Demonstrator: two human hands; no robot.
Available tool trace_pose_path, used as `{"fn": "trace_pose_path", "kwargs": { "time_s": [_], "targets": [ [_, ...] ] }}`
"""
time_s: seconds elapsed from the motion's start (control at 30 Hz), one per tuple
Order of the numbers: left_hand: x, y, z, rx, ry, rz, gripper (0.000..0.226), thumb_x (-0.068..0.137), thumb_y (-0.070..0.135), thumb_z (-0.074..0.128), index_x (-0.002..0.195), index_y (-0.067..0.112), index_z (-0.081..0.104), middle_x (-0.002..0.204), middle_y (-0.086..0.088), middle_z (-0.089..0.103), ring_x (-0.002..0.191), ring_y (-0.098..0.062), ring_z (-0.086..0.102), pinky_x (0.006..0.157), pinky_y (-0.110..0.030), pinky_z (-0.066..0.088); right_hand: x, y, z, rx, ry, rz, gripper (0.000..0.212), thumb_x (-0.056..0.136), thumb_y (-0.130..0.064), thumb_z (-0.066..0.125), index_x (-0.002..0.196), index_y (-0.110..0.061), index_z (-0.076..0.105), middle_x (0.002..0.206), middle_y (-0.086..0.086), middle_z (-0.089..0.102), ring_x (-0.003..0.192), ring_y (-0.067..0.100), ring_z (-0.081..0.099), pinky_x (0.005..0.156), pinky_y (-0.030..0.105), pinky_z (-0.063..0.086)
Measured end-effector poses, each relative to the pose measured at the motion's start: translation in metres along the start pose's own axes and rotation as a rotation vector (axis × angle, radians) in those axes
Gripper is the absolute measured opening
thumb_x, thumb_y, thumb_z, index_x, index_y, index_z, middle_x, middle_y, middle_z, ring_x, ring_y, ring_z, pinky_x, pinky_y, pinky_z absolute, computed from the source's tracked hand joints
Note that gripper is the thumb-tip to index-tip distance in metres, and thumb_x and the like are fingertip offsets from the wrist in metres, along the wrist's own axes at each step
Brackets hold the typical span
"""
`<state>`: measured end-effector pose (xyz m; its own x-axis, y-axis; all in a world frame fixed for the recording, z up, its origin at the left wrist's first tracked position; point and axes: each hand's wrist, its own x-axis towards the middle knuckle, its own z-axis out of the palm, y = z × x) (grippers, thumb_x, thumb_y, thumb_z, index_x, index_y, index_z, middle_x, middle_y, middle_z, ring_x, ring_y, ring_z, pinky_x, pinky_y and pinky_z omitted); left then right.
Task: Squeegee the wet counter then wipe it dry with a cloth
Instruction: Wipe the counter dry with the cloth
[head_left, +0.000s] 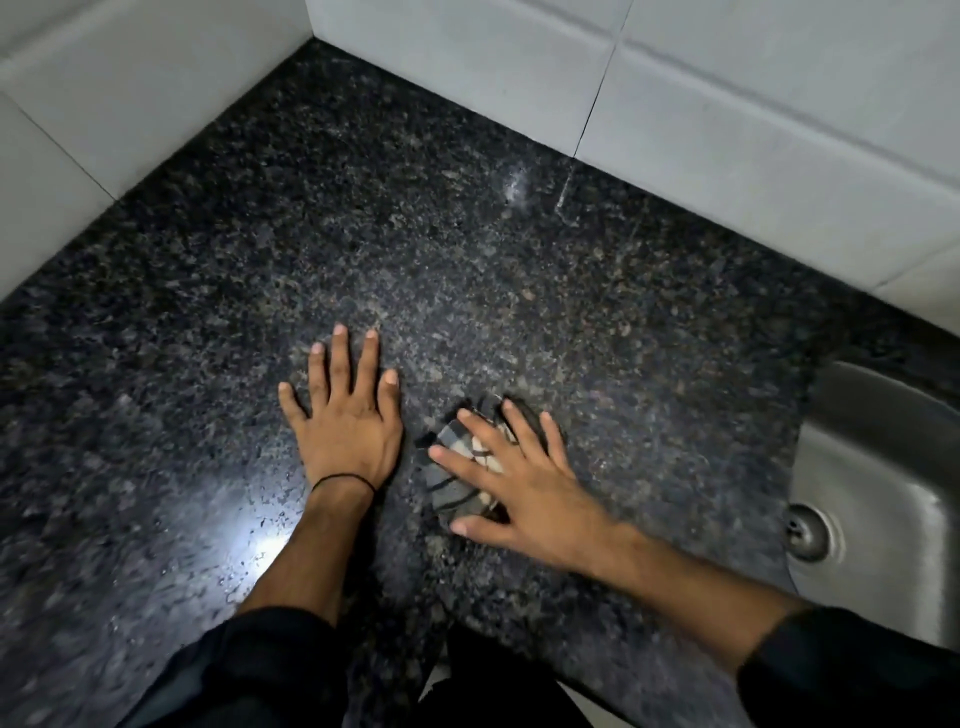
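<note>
The right hand (511, 480) is lying flat with its fingers spread, pressing a small bunched cloth (457, 480) onto the dark speckled counter (363, 218) just below the middle of the frame. This looks like the drying stage, since no squeegee is showing anywhere. The left hand (345, 423) is lying palm-down just to the left of the cloth, fingers fanned out and holding nothing, seemingly bracing the body.

To dry well from here, the palm needs to be bearing down evenly so the whole wad is meeting the stone, not just the fingertips. Long overlapping strokes toward the steel sink (878, 478) at the right edge would be carrying any leftover moisture off the counter. The cloth is bunched small, so opening it out would cover more stone per pass. The corner where the white tiled walls (727, 93) meet, at the upper middle of the frame, will be wanting a deliberate reach.

The cloth is showing grey and pale patches crossed by dark lines, crumpled under the fingers and partly hidden by them. A bright glare is sitting on the counter at the lower left, and a pale smear is showing near the back wall, upper right of centre; whether it is water, I cannot tell.
</note>
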<state>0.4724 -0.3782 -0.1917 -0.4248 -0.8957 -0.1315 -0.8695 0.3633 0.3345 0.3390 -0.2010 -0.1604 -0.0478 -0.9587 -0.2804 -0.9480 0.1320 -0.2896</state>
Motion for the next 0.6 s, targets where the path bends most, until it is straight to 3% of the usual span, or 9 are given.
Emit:
{"fn": "trace_pose_path", "kwargs": {
  "time_s": [0.1,0.23,0.3,0.4,0.5,0.6],
  "targets": [
    [0.001,0.0,0.0,0.021,-0.008,0.002,0.053,0.102,0.053,0.013,0.154,0.044,0.005,0.165,0.011,-0.004,0.152,-0.017,-0.004,0.118,-0.059,-0.004,0.0,0.063,-0.019,-0.079,0.033,0.104,0.073,0.085,-0.081,0.027,0.146,-0.06,-0.007,0.164,-0.01,-0.01,0.149,0.032,-0.011,0.114,0.066,-0.008],
    [0.006,-0.002,-0.005,0.005,-0.084,0.016,0.055,0.101,0.055,0.015,0.154,0.043,0.004,0.164,0.012,-0.007,0.151,-0.017,-0.008,0.118,-0.059,-0.008,0.024,0.157,-0.059,0.129,0.192,0.681,0.073,0.084,-0.08,0.035,0.147,-0.06,0.005,0.164,-0.011,-0.003,0.15,0.034,-0.006,0.115,0.064,-0.004],
    [0.003,-0.004,-0.01,0.005,-0.125,0.024,0.057,0.101,0.054,0.017,0.155,0.04,0.005,0.164,0.01,-0.008,0.151,-0.018,-0.009,0.118,-0.058,-0.01,0.031,0.165,-0.066,0.242,0.211,0.85,0.074,0.084,-0.079,0.036,0.148,-0.058,0.006,0.165,-0.009,-0.006,0.15,0.033,-0.01,0.114,0.064,-0.007],
    [-0.027,-0.003,-0.019,0.0,-0.051,0.055,0.056,0.102,0.049,0.021,0.156,0.036,0.009,0.165,0.006,-0.005,0.152,-0.02,-0.006,0.118,-0.057,-0.009,0.035,0.119,-0.046,0.238,0.21,0.762,0.073,0.087,-0.075,0.035,0.15,-0.055,0.004,0.165,-0.004,-0.009,0.148,0.038,-0.014,0.112,0.066,-0.012],
    [-0.081,0.012,-0.015,-0.045,0.025,0.127,0.056,0.103,0.043,0.024,0.156,0.036,0.006,0.165,0.007,-0.007,0.152,-0.02,-0.005,0.117,-0.054,-0.01,0.005,0.036,-0.003,0.123,0.198,0.482,0.071,0.089,-0.073,0.032,0.15,-0.054,0.001,0.164,-0.005,-0.01,0.148,0.039,-0.014,0.11,0.067,-0.012],
    [-0.133,0.018,0.005,-0.038,-0.026,0.153,0.055,0.103,0.042,0.021,0.155,0.038,0.004,0.164,0.01,-0.008,0.152,-0.018,-0.005,0.118,-0.053,-0.009,-0.058,-0.022,0.03,0.046,0.071,0.201,0.071,0.089,-0.076,0.03,0.148,-0.058,-0.005,0.163,-0.012,-0.017,0.148,0.034,-0.018,0.113,0.067,-0.01]
  ]
}}
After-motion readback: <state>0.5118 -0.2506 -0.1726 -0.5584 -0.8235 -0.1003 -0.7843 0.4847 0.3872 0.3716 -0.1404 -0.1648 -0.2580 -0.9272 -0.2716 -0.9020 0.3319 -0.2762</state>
